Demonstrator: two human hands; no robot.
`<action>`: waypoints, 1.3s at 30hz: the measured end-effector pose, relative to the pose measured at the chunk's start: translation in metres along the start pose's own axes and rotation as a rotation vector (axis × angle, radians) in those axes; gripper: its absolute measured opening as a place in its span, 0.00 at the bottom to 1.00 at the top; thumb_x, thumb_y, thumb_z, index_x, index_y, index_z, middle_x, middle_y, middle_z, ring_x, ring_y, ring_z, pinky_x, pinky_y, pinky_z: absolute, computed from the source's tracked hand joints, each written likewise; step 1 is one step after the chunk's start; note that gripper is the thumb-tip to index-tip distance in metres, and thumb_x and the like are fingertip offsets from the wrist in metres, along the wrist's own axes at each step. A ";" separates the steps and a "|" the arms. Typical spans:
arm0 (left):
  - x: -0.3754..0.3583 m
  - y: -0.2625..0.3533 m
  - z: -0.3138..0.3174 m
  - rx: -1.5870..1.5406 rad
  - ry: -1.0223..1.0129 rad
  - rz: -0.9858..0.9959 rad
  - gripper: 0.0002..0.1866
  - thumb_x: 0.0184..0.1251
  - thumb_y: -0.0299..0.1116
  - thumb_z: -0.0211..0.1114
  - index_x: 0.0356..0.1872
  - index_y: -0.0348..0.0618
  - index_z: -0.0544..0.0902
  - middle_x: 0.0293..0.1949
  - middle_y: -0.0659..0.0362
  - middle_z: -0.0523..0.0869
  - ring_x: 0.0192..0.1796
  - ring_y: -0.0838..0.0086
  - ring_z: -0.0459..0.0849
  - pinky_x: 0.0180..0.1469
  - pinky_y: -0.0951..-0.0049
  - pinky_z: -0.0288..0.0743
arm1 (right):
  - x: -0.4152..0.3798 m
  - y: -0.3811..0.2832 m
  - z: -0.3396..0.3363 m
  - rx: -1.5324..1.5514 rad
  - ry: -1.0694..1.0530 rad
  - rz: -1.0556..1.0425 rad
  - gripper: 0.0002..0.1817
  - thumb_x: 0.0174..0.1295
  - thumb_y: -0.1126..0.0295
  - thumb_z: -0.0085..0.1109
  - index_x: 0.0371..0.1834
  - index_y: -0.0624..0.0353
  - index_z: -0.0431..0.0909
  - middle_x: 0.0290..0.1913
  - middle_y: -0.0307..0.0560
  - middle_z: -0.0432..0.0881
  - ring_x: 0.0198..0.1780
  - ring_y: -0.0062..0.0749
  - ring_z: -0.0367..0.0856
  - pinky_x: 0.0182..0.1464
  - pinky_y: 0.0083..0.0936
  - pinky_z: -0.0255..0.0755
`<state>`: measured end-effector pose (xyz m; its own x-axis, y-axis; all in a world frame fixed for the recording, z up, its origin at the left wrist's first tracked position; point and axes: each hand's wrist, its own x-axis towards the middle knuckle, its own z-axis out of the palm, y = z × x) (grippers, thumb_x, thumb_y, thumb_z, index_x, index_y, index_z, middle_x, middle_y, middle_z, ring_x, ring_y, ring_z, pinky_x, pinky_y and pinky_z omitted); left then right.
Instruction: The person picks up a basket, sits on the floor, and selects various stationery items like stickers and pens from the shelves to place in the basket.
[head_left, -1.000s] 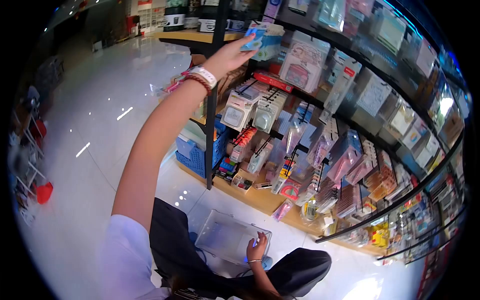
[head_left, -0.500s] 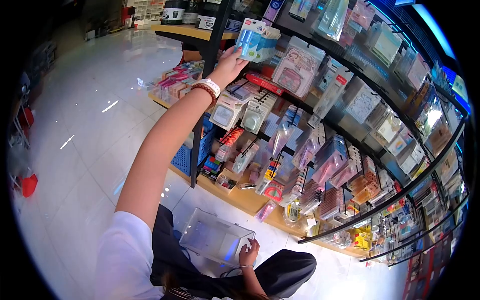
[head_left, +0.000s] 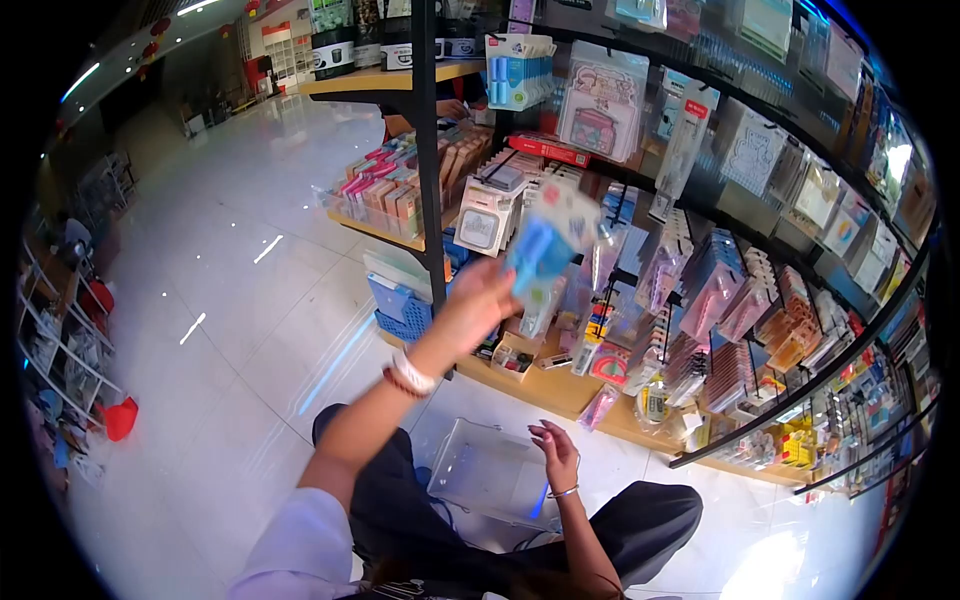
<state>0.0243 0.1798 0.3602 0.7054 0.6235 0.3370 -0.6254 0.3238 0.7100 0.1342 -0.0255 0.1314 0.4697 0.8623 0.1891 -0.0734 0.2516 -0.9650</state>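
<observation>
My left hand (head_left: 474,308) grips a blister card (head_left: 548,240) with blue pieces under its clear cover, blurred by motion, held out in front of the hanging goods. Similar blue cards (head_left: 520,72) hang in a row on a hook higher up the rack. My right hand (head_left: 556,458) is raised at the right side of a clear plastic bin (head_left: 485,470), its fingers loosely spread with nothing in them. The bin stands on the floor between my knees.
A black-framed rack (head_left: 430,170) full of hanging stationery packs curves away to the right. Pink and tan packets (head_left: 410,180) fill a side shelf, with a blue basket (head_left: 402,310) below. Shiny tiled floor (head_left: 240,310) stretches left towards another shelf (head_left: 60,380).
My left hand has come down and away from the upper hook with one blue blister card. My right hand has lifted off the bin's edge, and the view has shifted left.
</observation>
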 end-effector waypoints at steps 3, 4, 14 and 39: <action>-0.072 -0.109 -0.042 -0.017 0.213 -0.203 0.12 0.60 0.30 0.58 0.44 0.41 0.72 0.41 0.61 0.77 0.42 0.77 0.76 0.43 0.75 0.72 | -0.001 -0.002 0.006 0.198 0.018 0.018 0.22 0.66 0.59 0.39 0.54 0.68 0.64 0.48 0.56 0.74 0.53 0.39 0.72 0.51 0.36 0.70; -0.094 -0.136 -0.046 -0.040 0.279 -0.233 0.12 0.60 0.31 0.58 0.43 0.41 0.72 0.40 0.62 0.77 0.41 0.78 0.76 0.43 0.75 0.71 | -0.004 0.004 0.008 0.342 0.065 0.040 0.23 0.66 0.57 0.38 0.54 0.67 0.64 0.47 0.54 0.74 0.52 0.38 0.72 0.52 0.37 0.70; -0.237 -0.308 -0.097 0.072 0.551 -0.606 0.09 0.57 0.31 0.62 0.37 0.42 0.74 0.31 0.64 0.78 0.31 0.81 0.76 0.34 0.82 0.71 | -0.065 0.153 -0.037 0.408 0.386 0.630 0.09 0.61 0.62 0.51 0.37 0.54 0.74 0.35 0.38 0.75 0.37 0.24 0.73 0.32 0.31 0.73; 0.160 0.038 0.035 1.040 0.437 0.968 0.29 0.43 0.35 0.71 0.44 0.35 0.66 0.39 0.52 0.72 0.41 0.67 0.72 0.43 0.71 0.69 | -0.058 0.094 -0.011 -0.479 0.374 0.225 0.25 0.53 0.74 0.54 0.55 0.64 0.60 0.47 0.59 0.73 0.45 0.43 0.76 0.43 0.29 0.73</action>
<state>0.1251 0.2674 0.4624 -0.1064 0.5145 0.8509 -0.1363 -0.8552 0.5001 0.1097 -0.0570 0.0281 0.7695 0.6384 -0.0195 0.1546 -0.2159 -0.9641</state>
